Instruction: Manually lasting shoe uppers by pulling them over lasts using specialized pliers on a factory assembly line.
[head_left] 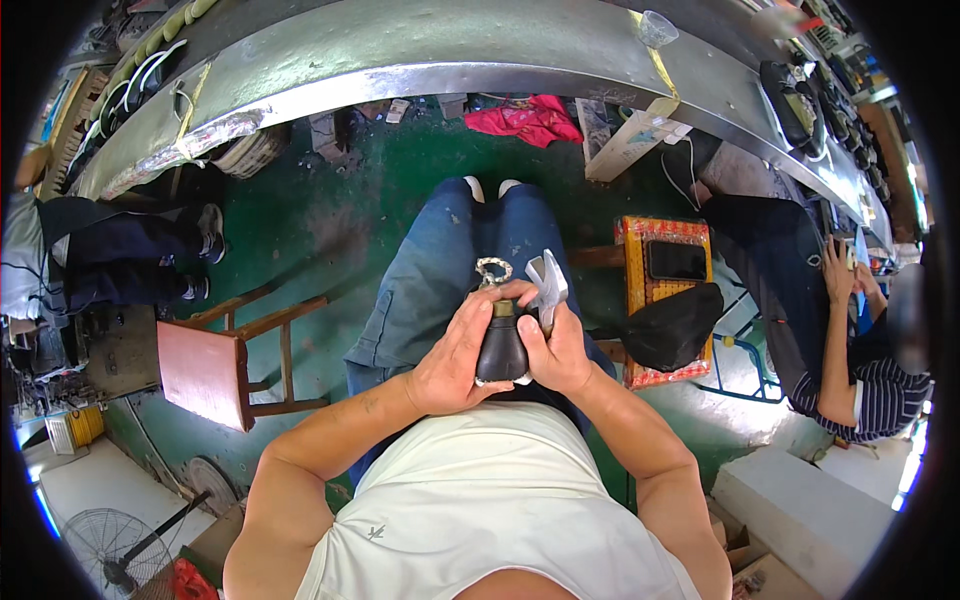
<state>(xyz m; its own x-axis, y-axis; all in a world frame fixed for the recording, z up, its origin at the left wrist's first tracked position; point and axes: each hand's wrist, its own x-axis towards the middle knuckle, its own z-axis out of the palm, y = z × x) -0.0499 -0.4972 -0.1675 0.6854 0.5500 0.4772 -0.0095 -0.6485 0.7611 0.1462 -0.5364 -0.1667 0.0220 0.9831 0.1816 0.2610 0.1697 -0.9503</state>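
Above my lap, my left hand (452,352) wraps the left side of what looks like a black shoe (502,352), its rounded, tapering end toward me and an olive part (503,309) showing at its top. A pale braided loop (494,268) sticks out beyond my fingertips; how it joins the black piece is hidden. My right hand (561,352) is closed round silver pincers (547,283), whose forked head points away from me. The thumb of that hand also presses the right side of the shoe. My fingers cover the pincers' handles.
Ahead runs a long metal bench (400,85). At left stands a pink-topped stool (205,375); at right an orange-patterned seat (640,285) holds a phone (677,261) and a black cap (672,328). Co-workers sit on both sides. A fan (112,555) stands lower left.
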